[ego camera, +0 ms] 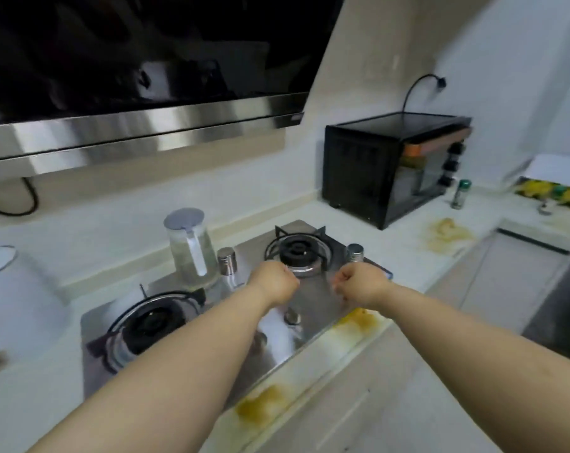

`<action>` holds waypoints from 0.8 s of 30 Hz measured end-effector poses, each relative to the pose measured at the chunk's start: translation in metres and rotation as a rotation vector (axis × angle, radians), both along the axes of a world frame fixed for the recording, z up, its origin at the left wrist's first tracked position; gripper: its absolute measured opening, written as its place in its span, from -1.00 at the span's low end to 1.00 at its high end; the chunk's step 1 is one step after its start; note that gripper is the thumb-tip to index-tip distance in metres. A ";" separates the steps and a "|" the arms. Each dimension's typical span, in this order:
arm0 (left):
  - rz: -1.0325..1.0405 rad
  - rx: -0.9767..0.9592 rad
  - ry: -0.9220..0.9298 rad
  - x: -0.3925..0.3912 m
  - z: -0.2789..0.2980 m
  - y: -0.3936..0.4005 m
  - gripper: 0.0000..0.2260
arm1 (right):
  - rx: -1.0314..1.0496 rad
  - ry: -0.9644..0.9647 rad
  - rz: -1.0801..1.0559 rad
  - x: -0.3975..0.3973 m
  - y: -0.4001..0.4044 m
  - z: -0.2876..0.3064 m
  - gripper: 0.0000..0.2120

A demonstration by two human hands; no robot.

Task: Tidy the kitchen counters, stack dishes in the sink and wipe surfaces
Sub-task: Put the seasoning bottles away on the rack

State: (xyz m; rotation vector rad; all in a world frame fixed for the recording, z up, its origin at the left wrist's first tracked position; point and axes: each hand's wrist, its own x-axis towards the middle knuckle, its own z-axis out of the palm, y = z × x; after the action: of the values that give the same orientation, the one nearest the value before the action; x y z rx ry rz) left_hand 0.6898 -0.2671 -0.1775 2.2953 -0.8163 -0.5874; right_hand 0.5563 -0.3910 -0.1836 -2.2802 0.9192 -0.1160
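My left hand [274,282] and my right hand [362,284] hover side by side over the middle of a steel gas hob [313,302], both with fingers curled and nothing seen in them. A glass jug with a grey lid [190,248] stands on the hob behind my left hand. A metal-capped shaker [227,261] is beside the jug. Another metal-capped jar [355,252] stands just behind my right hand. Yellow-brown stains [267,408] mark the white counter's front edge, with more stains [359,320] under my right wrist.
A black toaster oven [391,168] sits at the back right corner, a green-capped bottle [460,194] beside it and another stain [447,233] in front. A white appliance [12,299] stands at the left. The range hood [140,129] overhangs the hob. The sink [561,315] lies at the right.
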 end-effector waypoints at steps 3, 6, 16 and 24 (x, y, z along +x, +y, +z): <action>-0.138 0.013 0.009 -0.061 -0.004 -0.060 -0.83 | 0.065 -0.009 -0.131 -0.058 -0.062 -0.007 -0.82; -0.187 0.020 0.010 -0.088 -0.005 -0.112 -0.78 | 0.132 -0.040 -0.222 -0.095 -0.109 -0.013 -0.81; -0.351 0.068 0.022 -0.125 -0.025 -0.285 -0.91 | 0.182 0.010 -0.352 -0.159 -0.232 -0.031 -0.89; -0.425 0.008 0.108 -0.111 -0.023 -0.449 -0.92 | 0.107 0.048 -0.496 -0.154 -0.379 -0.012 -0.88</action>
State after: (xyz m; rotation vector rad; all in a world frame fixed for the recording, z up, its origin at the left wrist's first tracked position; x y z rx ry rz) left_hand 0.5791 -0.7163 -0.2005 2.0833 -1.2598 -0.8912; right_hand 0.4018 -0.7700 -0.1952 -1.9226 1.4647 -0.2217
